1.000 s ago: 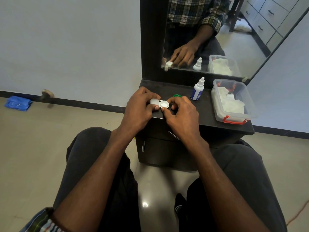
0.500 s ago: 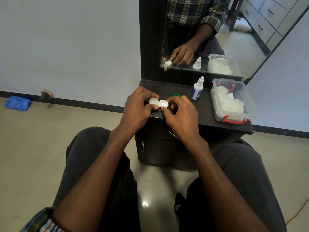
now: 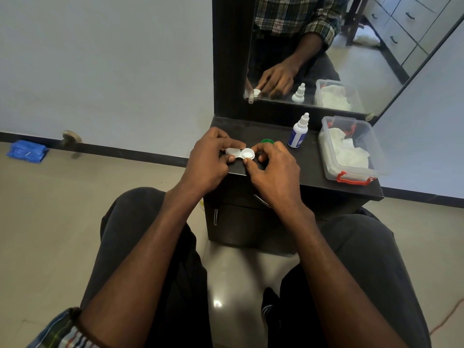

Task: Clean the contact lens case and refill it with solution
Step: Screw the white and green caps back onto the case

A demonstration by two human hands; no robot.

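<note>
A white contact lens case is held just above the near left part of the dark dresser top. My left hand pinches its left well, which carries a white cap. My right hand has thumb and fingertips on the right well, which looks uncapped. A green cap lies on the top just behind my right hand, partly hidden. The white solution bottle with a blue label stands upright, capped, to the right of my hands.
A clear plastic box with red latches holds white tissues at the right of the dresser top. A mirror rises behind it. My knees flank the cabinet. A blue cloth lies on the floor at the far left.
Both hands hold almost the same pose on the case. Only small finger shifts show at the right well.
</note>
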